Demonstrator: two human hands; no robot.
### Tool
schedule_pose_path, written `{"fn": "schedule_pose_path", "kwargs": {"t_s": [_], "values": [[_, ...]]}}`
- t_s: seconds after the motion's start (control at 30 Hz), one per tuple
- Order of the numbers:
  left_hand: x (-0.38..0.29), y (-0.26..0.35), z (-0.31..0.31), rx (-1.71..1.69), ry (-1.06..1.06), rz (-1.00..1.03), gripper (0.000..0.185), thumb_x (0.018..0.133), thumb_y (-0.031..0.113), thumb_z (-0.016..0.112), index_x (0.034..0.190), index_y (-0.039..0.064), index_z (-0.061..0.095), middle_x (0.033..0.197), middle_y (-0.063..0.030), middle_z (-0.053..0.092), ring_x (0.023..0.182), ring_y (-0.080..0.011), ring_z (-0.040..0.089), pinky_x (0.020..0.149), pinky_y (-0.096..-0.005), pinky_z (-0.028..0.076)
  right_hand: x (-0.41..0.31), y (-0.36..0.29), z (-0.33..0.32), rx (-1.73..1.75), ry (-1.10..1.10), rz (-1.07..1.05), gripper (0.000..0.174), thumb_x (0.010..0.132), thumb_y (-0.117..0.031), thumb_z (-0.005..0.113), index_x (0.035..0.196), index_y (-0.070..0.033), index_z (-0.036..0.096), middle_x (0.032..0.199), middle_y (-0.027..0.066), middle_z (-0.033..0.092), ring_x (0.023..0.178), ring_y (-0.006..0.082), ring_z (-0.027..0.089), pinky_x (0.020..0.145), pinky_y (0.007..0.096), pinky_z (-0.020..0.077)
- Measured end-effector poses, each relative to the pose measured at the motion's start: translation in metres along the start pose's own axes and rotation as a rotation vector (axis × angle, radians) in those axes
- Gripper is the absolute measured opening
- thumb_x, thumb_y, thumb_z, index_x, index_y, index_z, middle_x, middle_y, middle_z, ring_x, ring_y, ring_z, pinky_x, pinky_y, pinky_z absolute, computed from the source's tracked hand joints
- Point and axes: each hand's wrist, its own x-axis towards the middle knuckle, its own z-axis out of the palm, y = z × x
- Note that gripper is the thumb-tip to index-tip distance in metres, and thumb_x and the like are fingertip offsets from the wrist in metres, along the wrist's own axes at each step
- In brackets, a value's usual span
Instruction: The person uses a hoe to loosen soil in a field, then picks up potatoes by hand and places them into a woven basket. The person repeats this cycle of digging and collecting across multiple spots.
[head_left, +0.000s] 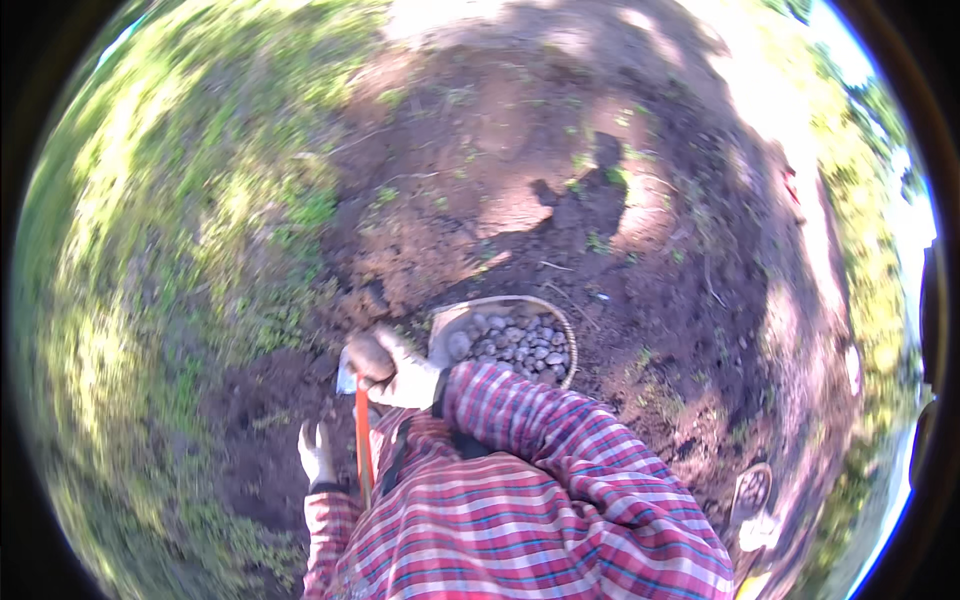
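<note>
My right hand (401, 371), in a pale, soiled glove, is closed beside the metal head of a long-handled tool (363, 439); a brown rounded lump, probably a potato or a clod (370, 357), shows at its fingers. The tool's orange handle runs down beside my plaid shirt, and most of its blade is hidden. Whether this hand grips the tool or the lump is blurred. My left hand (316, 454), gloved too, is held low over the dug soil with its fingers apart and nothing in it. Just right of my right hand, a round woven basket (571, 337) holds several potato-like lumps (517, 341).
Dug brown soil (255, 450) with small weeds and roots surrounds the basket. Grass (172, 225) covers the left side. A second basket with contents (752, 487) stands at the lower right, near a white object (759, 531). A person's shadow falls on the ground ahead.
</note>
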Motion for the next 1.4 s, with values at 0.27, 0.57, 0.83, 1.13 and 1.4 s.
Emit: {"fn": "schedule_pose_path", "kwargs": {"t_s": [0.27,0.57,0.83,1.13,1.4], "values": [[-0.062,0.038,0.14,0.013,-0.896,-0.554,0.034,0.087,0.025,0.063,0.116,0.006,0.059,0.113,-0.0189,0.062,0.1,-0.0274,0.062,0.084,-0.0412,0.051,-0.005,-0.032,-0.033,0.164,-0.148,-0.121,0.041,0.082,-0.049,0.069,0.103,-0.016,0.059,0.092,0.0003,0.067,0.084,0.02,0.067,0.071,0.0386,0.0577],[-0.14,0.208,0.271,0.29,-1.494,0.163,0.038,0.083,0.028,0.065,0.114,0.006,0.061,0.112,-0.0196,0.063,0.1,-0.0291,0.063,0.085,-0.0404,0.051,-0.119,-0.093,-0.211,0.47,0.581,-0.826,0.031,0.08,-0.037,0.07,0.1,-0.015,0.06,0.083,0.0046,0.065,0.07,0.0205,0.062,0.059,0.0414,0.0534],[-0.176,0.259,0.291,0.386,-1.61,0.405,0.041,0.079,0.03,0.067,0.112,0.006,0.063,0.112,-0.0201,0.063,0.101,-0.0305,0.063,0.086,-0.0397,0.052,-0.43,0.015,-0.44,1.433,1.02,-1.839,0.038,0.095,-0.043,0.048,0.102,-0.007,0.057,0.08,0.0094,0.062,0.067,0.0251,0.063,0.056,0.0378,0.0554],[-0.046,0.165,0.095,0.821,-0.932,0.113,0.045,0.075,0.033,0.07,0.11,0.005,0.065,0.111,-0.0208,0.064,0.101,-0.0321,0.064,0.087,-0.0389,0.052,-0.127,-0.136,-0.26,0.142,0.587,-0.887,0.033,0.086,-0.043,0.065,0.098,-0.012,0.065,0.089,0.0041,0.067,0.08,0.0188,0.063,0.065,0.0365,0.0502],[-0.209,0.072,-0.246,1.226,-0.292,-0.637,0.036,0.071,0.037,0.07,0.099,0.014,0.07,0.093,-0.0096,0.071,0.09,-0.0248,0.069,0.078,-0.0377,0.054,0.044,0.058,-0.183,-0.347,-0.271,0.515,0.017,0.096,-0.022,0.05,0.104,-0.009,0.057,0.107,0.0124,0.063,0.098,0.0273,0.062,0.08,0.04,0.0507]]}}
